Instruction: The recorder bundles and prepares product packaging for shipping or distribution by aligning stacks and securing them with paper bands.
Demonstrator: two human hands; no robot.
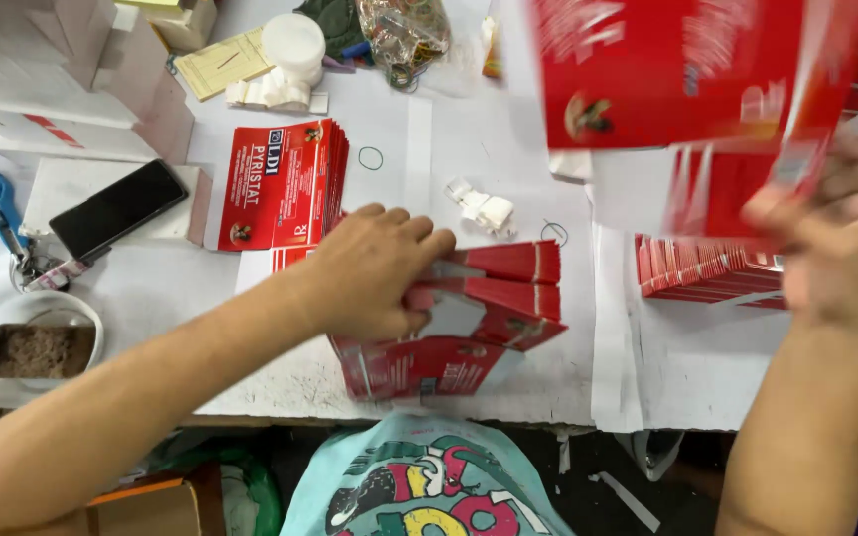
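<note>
Red flat cartons (469, 313) fanned at centre; second red stack (280, 186) behind; dark phone screen (118, 208) left.

A white paper-covered tabletop (508, 149) is shown under even, bright light, its worn front edge bordered by a dark floor (647, 476) on which paper scraps are scattered.

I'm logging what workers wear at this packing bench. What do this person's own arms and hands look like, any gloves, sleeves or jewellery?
Both hands are bare: no gloves on the left hand or the right hand, which is motion-blurred. Both forearms are uncovered as far as the frame shows, with no sleeves, watch or bracelets visible. No rings show on the left hand; the right is too blurred to tell.
</note>
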